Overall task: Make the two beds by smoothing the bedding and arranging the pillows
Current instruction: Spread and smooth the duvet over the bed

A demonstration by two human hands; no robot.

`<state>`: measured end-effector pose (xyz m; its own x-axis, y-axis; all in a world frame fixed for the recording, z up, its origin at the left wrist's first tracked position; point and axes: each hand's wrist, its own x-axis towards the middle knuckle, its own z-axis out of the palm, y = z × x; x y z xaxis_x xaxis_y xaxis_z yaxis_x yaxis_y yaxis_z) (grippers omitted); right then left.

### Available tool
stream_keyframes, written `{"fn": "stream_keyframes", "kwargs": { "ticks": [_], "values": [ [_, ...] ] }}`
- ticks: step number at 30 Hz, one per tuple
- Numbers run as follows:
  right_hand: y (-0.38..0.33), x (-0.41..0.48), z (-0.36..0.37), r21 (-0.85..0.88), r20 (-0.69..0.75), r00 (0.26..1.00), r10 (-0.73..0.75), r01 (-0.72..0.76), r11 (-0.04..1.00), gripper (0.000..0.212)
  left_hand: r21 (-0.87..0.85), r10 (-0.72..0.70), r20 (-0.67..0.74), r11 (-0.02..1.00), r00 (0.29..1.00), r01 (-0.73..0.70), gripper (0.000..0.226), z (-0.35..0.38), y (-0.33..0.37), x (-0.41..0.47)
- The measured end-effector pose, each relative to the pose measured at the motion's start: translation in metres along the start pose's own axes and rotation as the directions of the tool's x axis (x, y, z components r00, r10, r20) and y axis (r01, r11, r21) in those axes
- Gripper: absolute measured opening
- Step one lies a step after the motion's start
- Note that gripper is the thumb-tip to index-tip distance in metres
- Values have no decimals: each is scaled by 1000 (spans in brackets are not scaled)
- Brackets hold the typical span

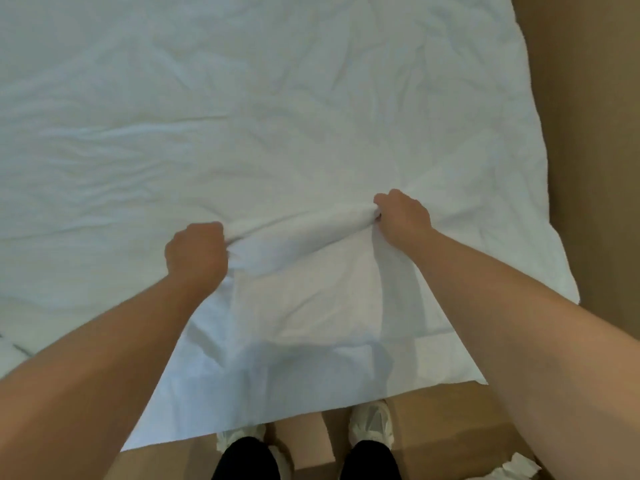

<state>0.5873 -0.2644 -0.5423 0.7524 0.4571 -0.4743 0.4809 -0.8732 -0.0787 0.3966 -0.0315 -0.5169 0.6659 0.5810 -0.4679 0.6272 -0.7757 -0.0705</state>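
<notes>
A wrinkled white cotton bed cover point(277, 98) fills the scene from the left edge almost to the right, spread over the bed with creases running across it. Its near hem hangs over the bed's near edge, down to the floor.

Left of centre, the left hand point(195, 252) is clenched knuckles-up around a bunch of this cover. A raised ridge of gathered fabric point(301, 225) runs from that fist rightward and slightly farther away, to the right hand point(403, 218). The right hand is also closed, its fingers curled into the cloth at the ridge's right end. Both bare forearms reach in from the near corners.

Below the hem, between the arms, stand two pale sneakers, the left shoe point(239, 436) and the right shoe point(372, 422), under black trouser legs point(246, 459).

Further right, the cover's right edge falls beside a strip of brown floor point(595, 168). At the near right corner a crumpled white piece of cloth or paper point(516, 467) lies on that floor.
</notes>
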Motion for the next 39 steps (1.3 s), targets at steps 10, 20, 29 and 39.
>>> {"fn": "stream_keyframes", "kwargs": {
  "ticks": [10,20,29,39],
  "values": [
    [-3,117,-66,220,-379,892,247,-172,960,62,-125,107,-310,981,945,-152,77,-63,71,156],
    [13,137,28,93,-14,988,151,-149,984,63,12,181,-90,983,979,-181,74,51,79,164],
    [105,182,-67,256,-304,847,437,-369,893,64,-23,166,-75,986,983,-168,71,44,85,185],
    [165,182,-111,120,241,882,404,-440,890,44,0,148,30,989,989,-148,75,40,85,199]
  ]
}}
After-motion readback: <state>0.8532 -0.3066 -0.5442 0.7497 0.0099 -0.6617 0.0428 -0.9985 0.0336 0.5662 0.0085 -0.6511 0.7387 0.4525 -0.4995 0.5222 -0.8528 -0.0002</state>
